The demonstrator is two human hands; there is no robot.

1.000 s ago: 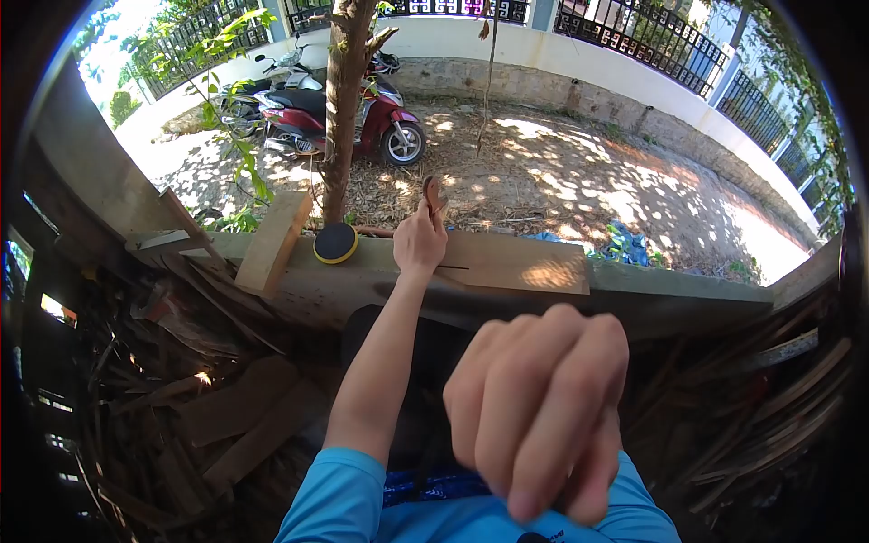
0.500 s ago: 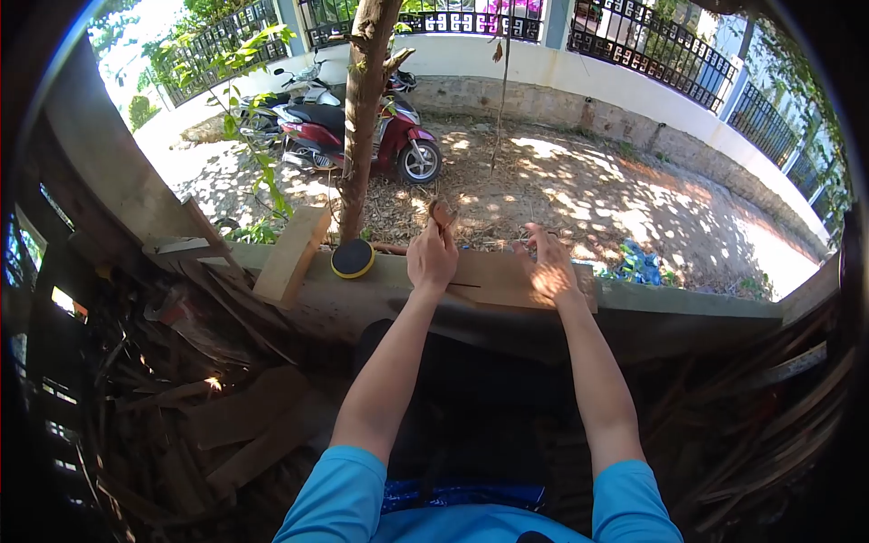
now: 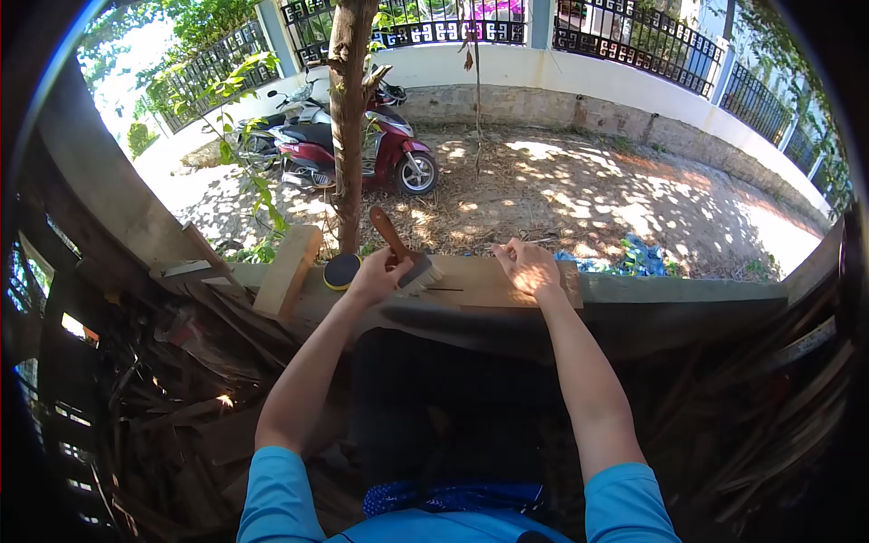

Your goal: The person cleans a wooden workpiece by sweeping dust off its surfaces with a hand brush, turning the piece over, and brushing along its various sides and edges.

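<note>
My left hand (image 3: 374, 278) is closed on a wooden-handled brush (image 3: 418, 271), its handle tilted up and away to the left. The brush's pale bristles meet the near left part of a light wooden board (image 3: 489, 291) on the ledge. A thin dark line or slit shows in the board beside the bristles. Over the board's right part is my right hand (image 3: 532, 267), fingers curled and pinched together; what they hold, if anything, is too small to make out. Left of the brush lies a round black disc with a yellow rim (image 3: 341, 271).
A thick wooden block (image 3: 288, 270) rests on the ledge at left. Behind the ledge (image 3: 679, 290) stand a tree trunk (image 3: 348, 136) and a red scooter (image 3: 398, 149). Scrap wood (image 3: 217, 434) is piled below left, with more at right.
My left hand has moved left and lower, and the brush now shows clearly with its bristles at the board. My right hand's fingers have curled in. The view has shifted slightly.
</note>
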